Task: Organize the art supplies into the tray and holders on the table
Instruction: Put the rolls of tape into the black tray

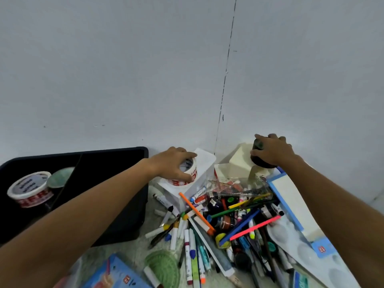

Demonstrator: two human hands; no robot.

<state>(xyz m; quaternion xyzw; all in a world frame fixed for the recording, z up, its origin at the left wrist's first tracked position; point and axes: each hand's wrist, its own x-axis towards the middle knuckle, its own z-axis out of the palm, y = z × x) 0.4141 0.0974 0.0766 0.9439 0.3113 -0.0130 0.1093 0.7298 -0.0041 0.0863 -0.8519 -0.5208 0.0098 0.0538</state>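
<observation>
1. Our left hand (174,163) was curled over a roll of white tape with red lettering (185,173), fingers hooked on its far rim and thumb on the near side, so it was clamped on the roll.
2. That roll lay flat, its hole facing up, on top of a white box-shaped holder (199,173) at the wall.
3. The black tray (116,194) lay to the left of this hand and nearer us, its right wall just beside the holder. A second taped roll (30,189) already lay flat in the tray's left part, beside a pale round disc (60,176).
4. We judged the coming move to be a short carry leftward and toward us, and the left hand was plainly the nearer one for it.
5. Our right hand (272,151) gripped a dark round jar (259,156) from above, over a cream block-like holder (239,161); whether the jar rested on it, we could not tell.
6. Between and below both hands the loose pile of markers and pens (228,221) lay crisscrossed on the table, with no common axis.
</observation>
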